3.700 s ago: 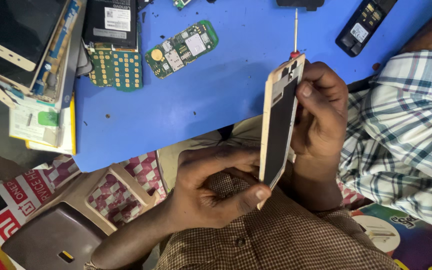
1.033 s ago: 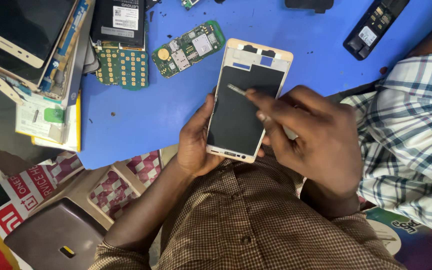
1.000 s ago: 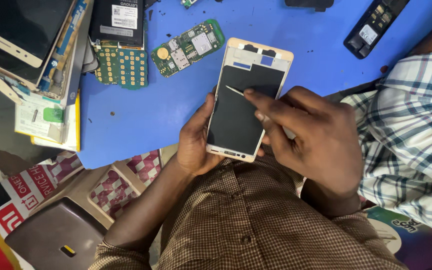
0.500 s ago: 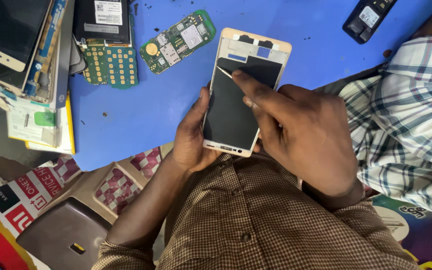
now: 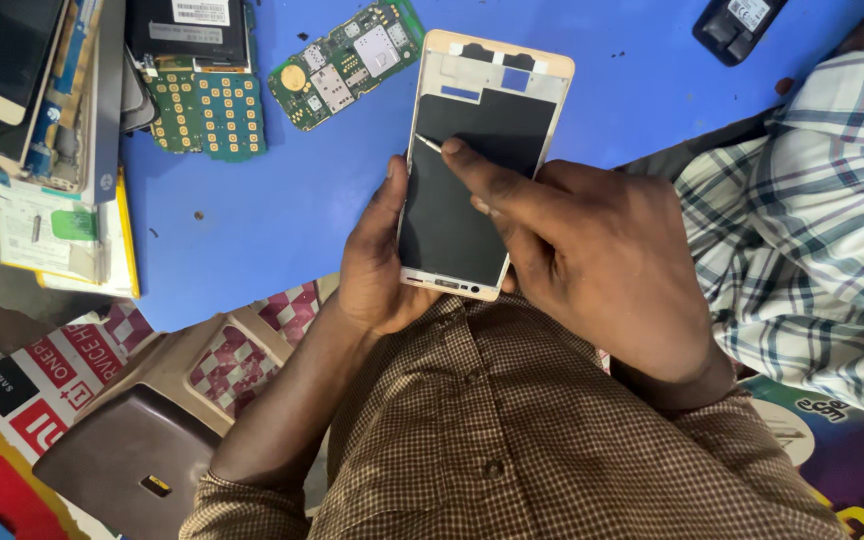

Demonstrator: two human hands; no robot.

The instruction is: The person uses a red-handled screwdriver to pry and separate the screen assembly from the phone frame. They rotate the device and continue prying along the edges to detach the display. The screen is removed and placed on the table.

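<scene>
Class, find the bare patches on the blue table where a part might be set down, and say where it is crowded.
Bare blue table lies between the green keypad board and the left hand; another patch sits between the phone frame and the black phone. The top-left corner, with stacked phones, is crowded.

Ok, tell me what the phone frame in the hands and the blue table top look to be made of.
Phone frame: pale gold rim, smooth satin look, likely painted metal or plastic; its middle is a matte black sheet, maybe film or foil. Table top: flat, even blue with a dull sheen, probably a rubber or plastic mat, though that is unsure.
</scene>
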